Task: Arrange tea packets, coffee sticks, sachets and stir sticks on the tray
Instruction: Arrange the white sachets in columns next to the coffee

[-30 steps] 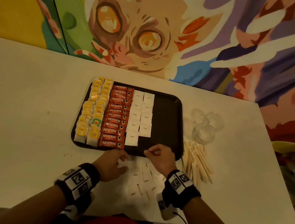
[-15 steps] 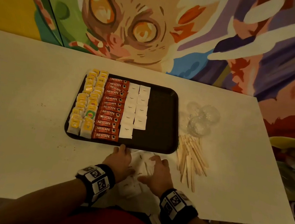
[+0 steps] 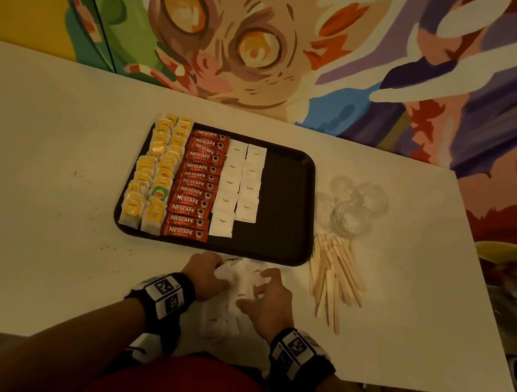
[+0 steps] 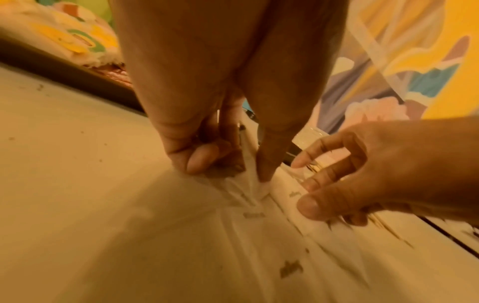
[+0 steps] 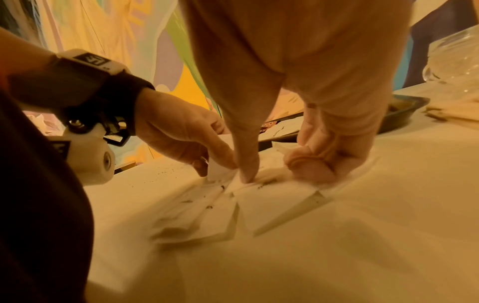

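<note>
I see both hands on the loose sachets [image 3: 238,296] before the tray [image 3: 286,199]. Left hand [image 3: 204,276] pinches one sachet. Right hand [image 3: 269,300], fingers curled, presses the pile.

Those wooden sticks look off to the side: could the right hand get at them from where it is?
Probably yes. The sticks lie on bare table just right of the right hand, with nothing between them.

Left hand [image 3: 206,275]: palm down, fingers curled, thumb extended downward. Right hand [image 3: 267,300]: palm down just beside it, fingers curled, thumb tip pressed down. Both forearms extend forward, each wrist strapped.
</note>
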Available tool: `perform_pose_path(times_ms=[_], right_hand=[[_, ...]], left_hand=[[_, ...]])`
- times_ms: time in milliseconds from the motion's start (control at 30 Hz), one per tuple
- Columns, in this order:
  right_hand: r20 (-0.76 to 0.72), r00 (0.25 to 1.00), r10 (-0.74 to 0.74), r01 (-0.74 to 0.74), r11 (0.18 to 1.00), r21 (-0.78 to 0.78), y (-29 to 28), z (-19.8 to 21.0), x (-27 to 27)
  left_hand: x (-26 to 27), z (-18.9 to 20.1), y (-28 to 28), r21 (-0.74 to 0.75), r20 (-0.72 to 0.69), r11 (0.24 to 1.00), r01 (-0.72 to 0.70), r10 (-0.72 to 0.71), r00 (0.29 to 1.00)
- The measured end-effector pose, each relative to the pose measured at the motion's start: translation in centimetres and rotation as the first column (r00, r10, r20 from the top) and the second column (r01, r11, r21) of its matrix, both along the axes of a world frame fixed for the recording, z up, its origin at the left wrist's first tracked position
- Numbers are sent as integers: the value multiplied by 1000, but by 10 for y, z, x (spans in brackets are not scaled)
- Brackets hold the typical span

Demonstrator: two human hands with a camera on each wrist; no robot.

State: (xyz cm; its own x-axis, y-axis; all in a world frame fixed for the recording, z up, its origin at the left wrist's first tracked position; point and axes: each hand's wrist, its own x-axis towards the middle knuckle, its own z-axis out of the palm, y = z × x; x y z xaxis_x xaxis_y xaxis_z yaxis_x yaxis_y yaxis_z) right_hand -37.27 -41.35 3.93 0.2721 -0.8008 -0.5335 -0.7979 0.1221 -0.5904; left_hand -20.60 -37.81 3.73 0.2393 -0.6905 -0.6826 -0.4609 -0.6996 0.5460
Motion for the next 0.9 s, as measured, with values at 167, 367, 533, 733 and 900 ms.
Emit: perform_pose_path(times_ms=[167, 367, 533, 733, 900], right_hand=[[-177, 982, 72, -83, 995, -60, 5, 5, 1], [-162, 980, 115, -120, 993, -23, 11, -3, 3], [-66, 994, 89, -90, 996, -15, 8, -5, 3], [-22, 993, 118, -119, 993, -17, 3, -1, 2], [82, 982, 172, -171, 985, -25, -5, 22, 7]], left_hand=[[7, 2, 2, -4, 1, 999, -31, 31, 1000], [18, 2, 2, -52, -33, 998, 28, -29, 999], [24, 11, 0, -108, -74, 985, 135, -144, 987], [29, 15, 4, -198, -146, 967, 159, -190, 971], [29, 27, 2, -294, -211, 953, 70, -136, 968]])
